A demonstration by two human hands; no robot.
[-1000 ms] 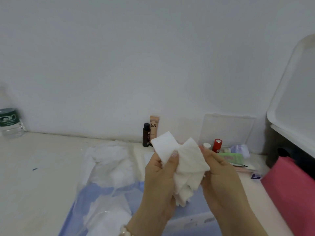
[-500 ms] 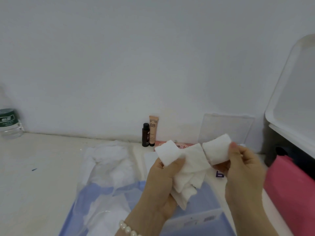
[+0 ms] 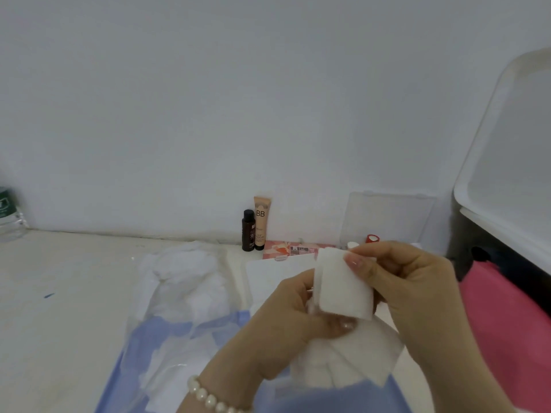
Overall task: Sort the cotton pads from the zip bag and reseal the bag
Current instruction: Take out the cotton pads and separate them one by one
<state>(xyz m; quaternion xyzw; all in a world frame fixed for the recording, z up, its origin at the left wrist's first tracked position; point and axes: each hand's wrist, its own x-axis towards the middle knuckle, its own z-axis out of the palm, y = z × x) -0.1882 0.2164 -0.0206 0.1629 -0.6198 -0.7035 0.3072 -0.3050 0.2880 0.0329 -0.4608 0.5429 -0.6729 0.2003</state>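
The right hand (image 3: 411, 287) pinches one cotton pad (image 3: 343, 289) between thumb and fingers, at its top corner. The left hand (image 3: 293, 317) grips a bunch of pads (image 3: 346, 362) under it. The zip bag (image 3: 179, 323), perhaps open, lies left of both hands.

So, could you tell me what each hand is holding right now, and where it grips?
The right hand pinches one cotton pad by its upper right edge; the left hand grips the bunch of pads near its top.
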